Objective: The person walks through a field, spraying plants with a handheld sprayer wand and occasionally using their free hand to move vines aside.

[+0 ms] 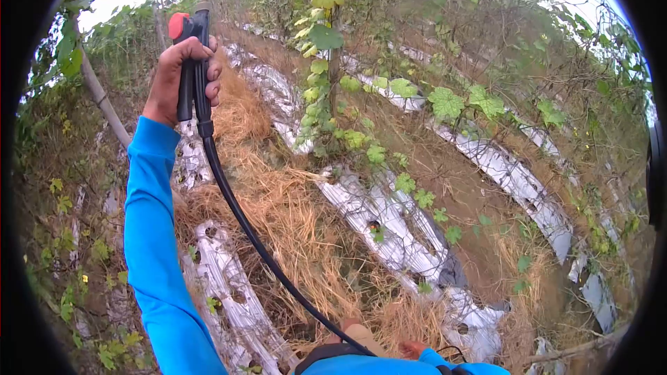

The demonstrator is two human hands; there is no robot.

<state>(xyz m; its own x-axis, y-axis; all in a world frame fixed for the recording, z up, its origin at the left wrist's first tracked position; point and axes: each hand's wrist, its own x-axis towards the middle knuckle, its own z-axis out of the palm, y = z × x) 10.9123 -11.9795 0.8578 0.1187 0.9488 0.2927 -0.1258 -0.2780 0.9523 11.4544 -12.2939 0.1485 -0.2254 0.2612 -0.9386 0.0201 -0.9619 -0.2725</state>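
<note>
My left hand (182, 75), raised at the upper left, is closed around the black handle of a spray wand (201, 90) with a red trigger lock (179, 26). The wand's thin metal tube points up out of view. From the bottom of the handle a black hose (244, 219) curves down to my waist. My right hand (411, 349) hangs low beside my body at the bottom, small in view, its fingers loosely apart and nothing visible in them. Dry straw (278, 201) lies below both hands.
Rows of silvery plastic mulch (372, 212) with holes run away over the ground. A climbing vine (321, 83) with yellowing leaves stands in the middle, more green leaves (445, 103) trailing right. A wooden pole (104, 101) leans at left. Tangled dry vines fill the right side.
</note>
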